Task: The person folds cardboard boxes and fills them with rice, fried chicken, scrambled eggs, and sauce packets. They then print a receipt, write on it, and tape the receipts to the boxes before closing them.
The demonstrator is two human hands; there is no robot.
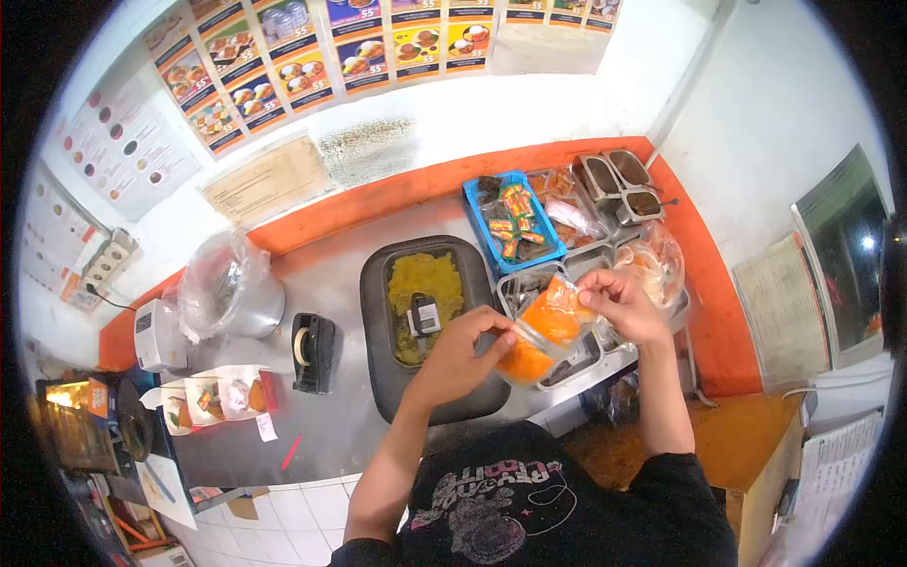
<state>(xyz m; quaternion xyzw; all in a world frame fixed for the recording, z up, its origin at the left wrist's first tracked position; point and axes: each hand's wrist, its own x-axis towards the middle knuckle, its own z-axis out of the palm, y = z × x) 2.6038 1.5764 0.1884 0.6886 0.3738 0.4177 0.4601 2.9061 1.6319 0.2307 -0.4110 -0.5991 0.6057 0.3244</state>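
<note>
- Head view: at far left on the steel counter [331, 427], an open paper box [223, 397] holds wrapped food in a row, its raised sides seemingly keeping the portions together.
- Behind it, a round metal pot [260, 307] wears loose, crinkled clear plastic, probably as a liner.
- Beside the pot, the tape dispenser [313, 353] is black and blocky, with a pale roll set upright, perhaps for easy pulling.
- Next, a dark, matte, round-cornered tray [383, 364] frames coarse yellow crumbs [422, 276]; a small grey device [424, 317] lies over them, for reasons I cannot tell.
- Left hand [456, 360]: thumb and forefinger pinch the orange packet [556, 319] near its middle seam, which likely steadies it.
- That packet, glossy clear plastic around soft orange contents, is between the hands, above the steel pans [572, 370]; whether it is one pouch or two joined is unclear.
- Behind, a blue basket [480, 230] corrals small bright sachets [517, 201] by its rigid rim.
- Right hand [624, 307]: fingertips pinch the packet's upper corner, seemingly keeping the film taut.
</note>
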